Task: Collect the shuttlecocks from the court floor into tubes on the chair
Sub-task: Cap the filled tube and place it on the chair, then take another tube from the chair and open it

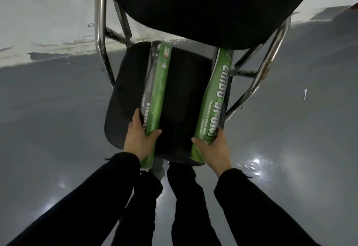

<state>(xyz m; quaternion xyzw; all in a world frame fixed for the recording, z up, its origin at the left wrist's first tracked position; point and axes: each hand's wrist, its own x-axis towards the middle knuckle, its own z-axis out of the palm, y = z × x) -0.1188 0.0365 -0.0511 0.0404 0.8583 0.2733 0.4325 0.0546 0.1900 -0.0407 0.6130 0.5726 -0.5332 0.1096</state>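
Two green shuttlecock tubes lie lengthwise on the black chair seat [184, 94]. My left hand [140, 139] grips the near end of the left tube [157, 90], fingers on its outer side and thumb across the front. My right hand [215, 149] grips the near end of the right tube [217, 98], which has white lettering. Both tubes reach from the seat's front edge to under the backrest. No shuttlecock is in view.
The chair has a black backrest [203, 3] and chrome tube frame [100, 23], standing on a glossy grey court floor [58, 119]. My legs in black trousers stand right against the seat's front edge. A pale wall base runs at the upper left.
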